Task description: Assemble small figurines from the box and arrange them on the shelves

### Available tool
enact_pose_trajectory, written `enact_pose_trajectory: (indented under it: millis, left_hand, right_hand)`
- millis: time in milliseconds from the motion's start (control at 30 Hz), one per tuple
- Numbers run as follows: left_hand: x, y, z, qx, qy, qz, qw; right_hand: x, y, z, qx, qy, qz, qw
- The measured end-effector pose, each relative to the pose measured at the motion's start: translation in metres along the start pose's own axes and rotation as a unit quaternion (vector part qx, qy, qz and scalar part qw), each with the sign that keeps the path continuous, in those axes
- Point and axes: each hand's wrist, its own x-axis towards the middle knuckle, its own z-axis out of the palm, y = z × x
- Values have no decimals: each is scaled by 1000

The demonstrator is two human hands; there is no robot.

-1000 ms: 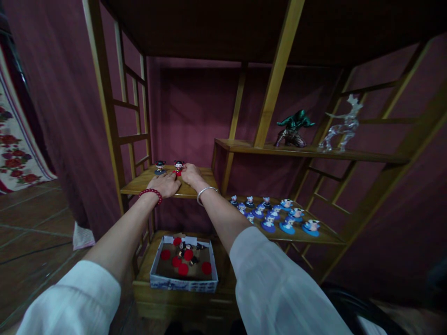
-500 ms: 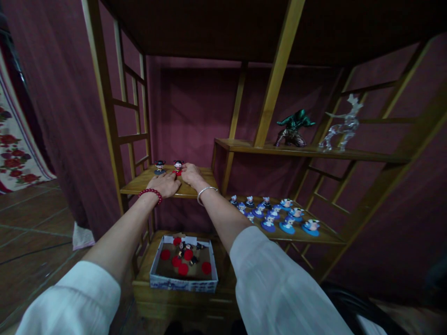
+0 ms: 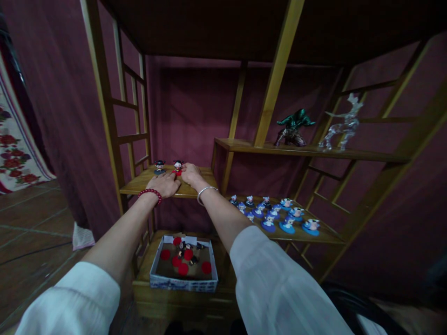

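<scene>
A small black-haired figurine on a round red base [image 3: 178, 166] stands upright on the upper left shelf. My right hand [image 3: 191, 175] is at its right side, fingers curled in against the figurine and its base. From the front left, my left hand [image 3: 166, 185] reaches in with its fingers stretched low over the shelf, the fingertips at the edge of the red base. My fingers partly cover that base. Just to the left stands a similar figurine on a dark base [image 3: 159, 167], apart from both hands.
Below, an open cardboard box [image 3: 183, 284] holds red discs and several dark figurines. Several blue and purple based figurines [image 3: 268, 222] stand in rows on the shelf to the right. Higher up are a green-cloaked statue [image 3: 296, 128] and a clear deer [image 3: 342, 128]. A wooden post [image 3: 279, 74] divides the shelves.
</scene>
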Motion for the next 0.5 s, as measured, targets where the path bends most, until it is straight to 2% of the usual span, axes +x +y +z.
enact_pose_trajectory:
  millis: [500]
  left_hand:
    - [-1,1,-1,2,6,-6,1000]
  right_hand:
    - [-6,-6,-6,-6,1,16,1000]
